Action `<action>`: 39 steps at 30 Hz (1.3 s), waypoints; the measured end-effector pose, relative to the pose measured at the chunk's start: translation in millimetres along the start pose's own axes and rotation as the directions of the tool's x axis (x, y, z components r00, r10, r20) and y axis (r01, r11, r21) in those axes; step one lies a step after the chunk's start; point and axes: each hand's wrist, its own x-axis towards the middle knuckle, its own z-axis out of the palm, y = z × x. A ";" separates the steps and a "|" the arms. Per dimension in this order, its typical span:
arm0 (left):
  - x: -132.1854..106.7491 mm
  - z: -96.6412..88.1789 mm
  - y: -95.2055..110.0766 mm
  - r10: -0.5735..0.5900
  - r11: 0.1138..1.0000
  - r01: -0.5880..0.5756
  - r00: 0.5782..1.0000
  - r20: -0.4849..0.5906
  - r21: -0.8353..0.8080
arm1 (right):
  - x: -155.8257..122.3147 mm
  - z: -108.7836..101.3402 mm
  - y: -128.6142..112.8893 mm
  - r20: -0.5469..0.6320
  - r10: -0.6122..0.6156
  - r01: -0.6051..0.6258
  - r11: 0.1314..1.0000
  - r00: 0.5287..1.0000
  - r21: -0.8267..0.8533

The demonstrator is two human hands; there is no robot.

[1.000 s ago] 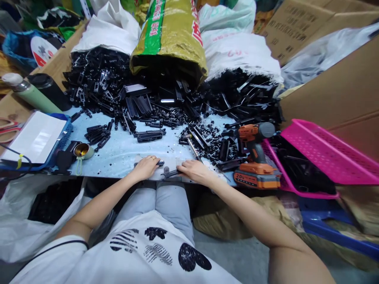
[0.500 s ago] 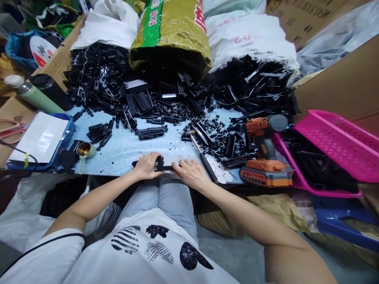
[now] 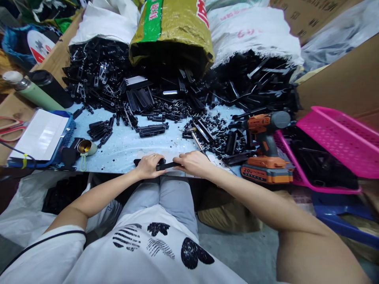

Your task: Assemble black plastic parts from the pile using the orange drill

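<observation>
At the front edge of the blue work surface, a long flat black part spans the gap between my hands. My left hand is closed round its left end, and a dark piece sticks out past the fingers on that side. The fingers of my right hand pinch its right end. Just beyond my right hand lies a hammer, its handle partly hidden by that hand. Loose screws and small black parts are heaped behind the hammer. A small stack of black strips lies ahead of my left hand.
An orange cordless drill stands at right beside a pink basket of black parts. Sacks spill black parts along the back, the olive sack in the middle. At left are a metal cup, a blue tray and bottles.
The black part's right end has come up, so it now slants slightly. My right hand has gone from lying with fingers spread to pinching, and has moved a little away from me.
</observation>
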 end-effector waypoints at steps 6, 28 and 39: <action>-0.1 -0.4 -2.9 -0.056 0.998 0.056 0.996 -0.069 -0.001 | -2.2 3.4 -12.4 -0.148 0.067 -0.078 0.995 0.987 -0.070; 223.5 33.7 -9.8 -0.217 0.975 0.207 0.961 0.174 0.074 | -4.8 90.6 19.5 -0.255 0.064 -0.034 0.992 0.965 0.121; 203.4 25.9 -11.5 -0.193 0.979 0.183 0.972 0.135 0.084 | 28.3 46.5 202.5 0.009 0.914 -0.797 0.349 0.406 0.493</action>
